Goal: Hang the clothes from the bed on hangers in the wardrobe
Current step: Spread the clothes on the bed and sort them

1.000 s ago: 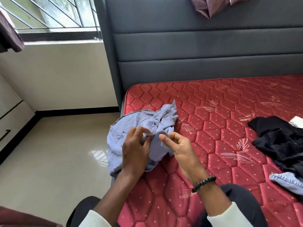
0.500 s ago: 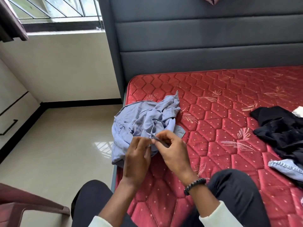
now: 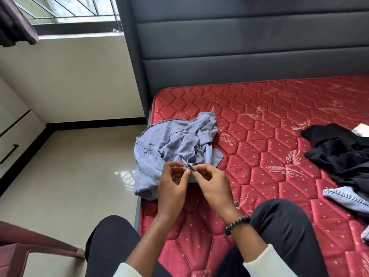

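**Both hands pinch the edge of the blue shirt at the corner of the bed**

Nearest to me, the person's knees in dark trousers frame the scene, one on the mattress and one over its edge, with cream sleeves pushed back from the forearms. A black bead bracelet sits on the right wrist. Low on the left stands part of a brown plastic chair on the pale tiled floor.

Just beyond the knees the two hands meet. The left hand and the right hand each have thumb and forefinger pressed together on a small fold of fabric at the near edge of the crumpled light-blue shirt, the other fingers curled in loosely. The shirt lies in a heap at the corner of the red quilted mattress, part of it hanging over the side.

Further right on the mattress lies a black garment, with a piece of pale denim beside it and something white at the picture's edge, too cropped to tell.

Behind rises the grey padded headboard. At far left is a cabinet drawer front with a black handle, closed, its contents unseen, and above it a barred window.
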`<state>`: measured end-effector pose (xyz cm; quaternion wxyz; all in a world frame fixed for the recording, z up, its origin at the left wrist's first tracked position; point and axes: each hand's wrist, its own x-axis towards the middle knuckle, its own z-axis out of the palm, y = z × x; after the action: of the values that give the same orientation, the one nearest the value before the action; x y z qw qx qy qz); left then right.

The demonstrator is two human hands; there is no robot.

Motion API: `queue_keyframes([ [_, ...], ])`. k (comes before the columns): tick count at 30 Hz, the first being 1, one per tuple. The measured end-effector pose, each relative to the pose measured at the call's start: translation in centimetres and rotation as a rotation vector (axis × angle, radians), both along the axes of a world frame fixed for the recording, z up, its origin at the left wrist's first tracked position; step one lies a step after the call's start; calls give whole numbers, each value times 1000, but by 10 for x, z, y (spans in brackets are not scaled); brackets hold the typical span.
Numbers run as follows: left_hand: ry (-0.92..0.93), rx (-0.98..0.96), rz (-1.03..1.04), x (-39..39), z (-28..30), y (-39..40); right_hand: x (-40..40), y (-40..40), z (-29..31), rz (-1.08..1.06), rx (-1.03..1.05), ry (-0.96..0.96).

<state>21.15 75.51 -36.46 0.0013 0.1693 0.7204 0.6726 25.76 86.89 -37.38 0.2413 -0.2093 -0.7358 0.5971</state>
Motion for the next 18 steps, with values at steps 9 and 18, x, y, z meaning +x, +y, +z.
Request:
queue_keyframes([
  [9,-169,-231,-41,-20,-5,-4,8,-1,-9,56,147,-31],
  [18,-115,-381,-339,-42,2,-6,-1,14,-10,173,527,-14],
])
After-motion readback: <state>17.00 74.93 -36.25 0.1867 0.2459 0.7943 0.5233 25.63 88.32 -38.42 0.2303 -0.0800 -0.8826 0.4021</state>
